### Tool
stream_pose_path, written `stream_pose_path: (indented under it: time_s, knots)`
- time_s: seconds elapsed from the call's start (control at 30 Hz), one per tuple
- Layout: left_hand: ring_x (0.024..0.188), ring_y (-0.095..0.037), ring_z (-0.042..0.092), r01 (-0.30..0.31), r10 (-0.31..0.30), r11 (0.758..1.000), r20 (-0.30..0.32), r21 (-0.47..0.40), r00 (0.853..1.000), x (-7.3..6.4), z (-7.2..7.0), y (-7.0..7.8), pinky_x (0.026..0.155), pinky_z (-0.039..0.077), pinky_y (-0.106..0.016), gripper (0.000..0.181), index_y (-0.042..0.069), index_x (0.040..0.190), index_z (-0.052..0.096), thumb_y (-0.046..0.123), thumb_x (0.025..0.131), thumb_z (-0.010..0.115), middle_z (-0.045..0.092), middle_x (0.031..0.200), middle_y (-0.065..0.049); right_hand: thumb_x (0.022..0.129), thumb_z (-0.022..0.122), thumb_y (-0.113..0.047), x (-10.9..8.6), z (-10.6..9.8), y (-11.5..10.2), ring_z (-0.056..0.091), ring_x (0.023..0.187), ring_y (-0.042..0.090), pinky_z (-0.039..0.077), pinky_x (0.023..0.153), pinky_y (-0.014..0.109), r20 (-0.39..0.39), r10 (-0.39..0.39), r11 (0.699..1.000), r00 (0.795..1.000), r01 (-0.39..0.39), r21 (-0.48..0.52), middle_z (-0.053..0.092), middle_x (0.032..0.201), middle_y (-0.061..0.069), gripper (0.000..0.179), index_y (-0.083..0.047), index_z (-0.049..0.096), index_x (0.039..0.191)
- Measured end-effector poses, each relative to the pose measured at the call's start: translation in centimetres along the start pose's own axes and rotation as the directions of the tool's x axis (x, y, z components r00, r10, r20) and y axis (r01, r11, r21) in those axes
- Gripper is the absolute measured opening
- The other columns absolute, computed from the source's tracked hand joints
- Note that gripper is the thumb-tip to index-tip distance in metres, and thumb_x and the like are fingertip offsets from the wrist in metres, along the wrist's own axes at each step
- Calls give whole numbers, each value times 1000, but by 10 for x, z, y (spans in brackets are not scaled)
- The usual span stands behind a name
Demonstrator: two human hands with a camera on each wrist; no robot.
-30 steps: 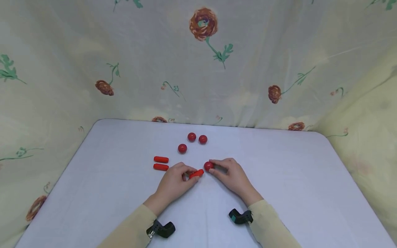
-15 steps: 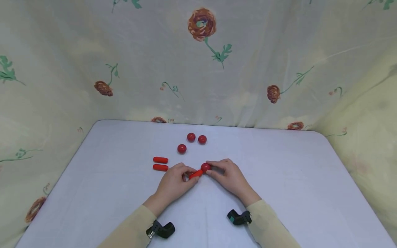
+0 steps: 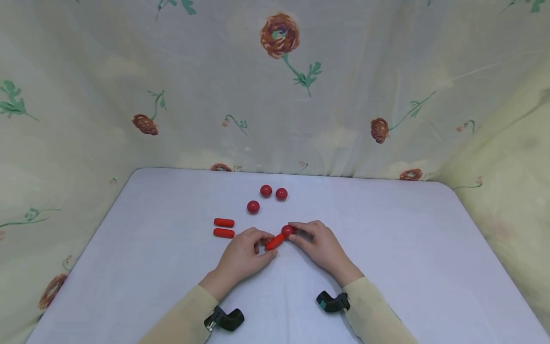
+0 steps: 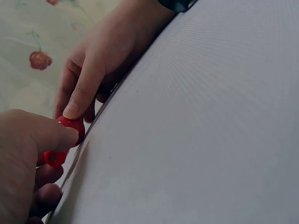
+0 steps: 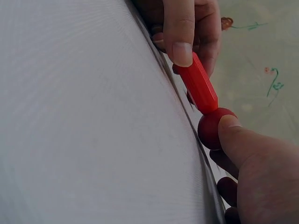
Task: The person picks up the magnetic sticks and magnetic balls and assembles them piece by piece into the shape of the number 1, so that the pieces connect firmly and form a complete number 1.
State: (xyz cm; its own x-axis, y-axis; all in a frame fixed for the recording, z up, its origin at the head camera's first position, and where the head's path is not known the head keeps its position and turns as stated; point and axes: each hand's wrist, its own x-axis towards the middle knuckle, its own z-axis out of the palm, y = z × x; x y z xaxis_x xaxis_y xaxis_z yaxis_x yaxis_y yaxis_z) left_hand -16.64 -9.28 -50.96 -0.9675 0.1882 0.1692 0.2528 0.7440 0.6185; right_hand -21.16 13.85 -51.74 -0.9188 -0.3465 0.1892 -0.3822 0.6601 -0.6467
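Observation:
Near the middle of the table, my left hand (image 3: 242,251) pinches a red faceted stick (image 3: 274,242) by its near end, between thumb and fingers. My right hand (image 3: 322,244) holds a dark red ball (image 3: 287,231) between thumb and fingertips. In the right wrist view the stick's far end (image 5: 211,105) meets the ball (image 5: 210,133); whether it sits in a hole cannot be told. A hole shows in the near end of the stick (image 4: 55,159) in the left wrist view. The thumb there partly hides the ball (image 4: 74,123).
Two more red sticks, an upper one (image 3: 224,222) and a lower one (image 3: 224,233), lie just left of the left hand. Farther back sit three red balls, including the nearest ball (image 3: 253,207). Flowered cloth (image 3: 335,134) hangs behind the white table (image 3: 386,229).
The ball, apart from the stick a second ago, has come against its end. Since then both have shifted slightly right, and the left thumb has slid lower, showing more of the stick.

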Motion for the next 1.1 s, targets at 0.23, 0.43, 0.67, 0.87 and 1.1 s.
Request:
stream_pose_path:
  time_s: [0.23, 0.43, 0.67, 0.87, 1.1]
  knots:
    - [68, -8, 52, -3, 3, 1000, 31, -11, 1000, 1, 1, -1, 58, 47, -23, 36, 25, 114, 72, 41, 82, 79, 59, 87, 14, 90, 73, -39, -1, -1, 1, 58, 101, 13, 51, 85, 39, 8, 4, 1000, 1000, -4, -1, 66, 109, -7, 41, -26, 68, 128]
    - [69, -7, 52, -22, 22, 1000, 17, -13, 1000, 0, 2, -3, 58, 46, -23, 36, 24, 112, 73, 41, 82, 80, 59, 86, 15, 90, 73, -41, 1, -1, 1, 58, 103, 11, 50, 88, 39, 8, -3, 1000, 1000, 3, 13, 66, 109, -9, 38, -27, 70, 125]
    - [70, -7, 51, -56, 56, 998, 3, -6, 998, 1, 5, -7, 59, 45, -23, 34, 26, 112, 73, 43, 83, 79, 60, 87, 18, 90, 72, -42, 3, 1, 4, 58, 101, 9, 51, 86, 36, 0, -17, 1000, 1000, 17, 5, 67, 107, -12, 37, -27, 71, 123]
    - [69, -6, 51, -66, 66, 998, 7, -3, 998, 1, 4, -6, 58, 45, -23, 34, 26, 112, 73, 41, 83, 79, 60, 86, 17, 88, 74, -42, 2, 1, 3, 59, 104, 10, 50, 89, 39, -2, -18, 1000, 1000, 18, 21, 67, 110, -11, 39, -26, 70, 124]
    - [70, -6, 51, -69, 69, 998, 12, -3, 998, 1, 3, -5, 59, 45, -23, 34, 26, 112, 73, 43, 83, 78, 60, 86, 17, 89, 73, -42, 2, 1, 4, 58, 108, 11, 50, 92, 40, 1, -16, 999, 1000, 16, 34, 67, 114, -12, 38, -27, 70, 124]
